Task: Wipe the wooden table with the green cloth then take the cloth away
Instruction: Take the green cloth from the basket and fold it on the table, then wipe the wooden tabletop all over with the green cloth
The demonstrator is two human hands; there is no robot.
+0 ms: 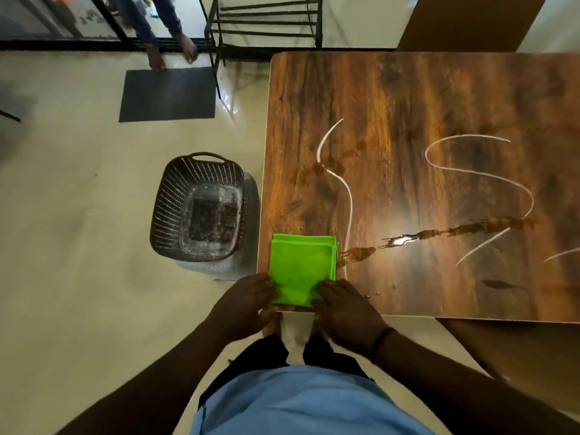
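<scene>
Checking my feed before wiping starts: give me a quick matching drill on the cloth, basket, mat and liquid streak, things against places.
Things:
1. green cloth
2. basket
3. mat
4. liquid streak

Places:
A. floor, near the metal rack
B. table's near-left corner, under both hands' fingertips
C. floor, beside the table's left edge
D. across the tabletop, right of the cloth

Pairs: 1-B, 2-C, 3-A, 4-D
</scene>
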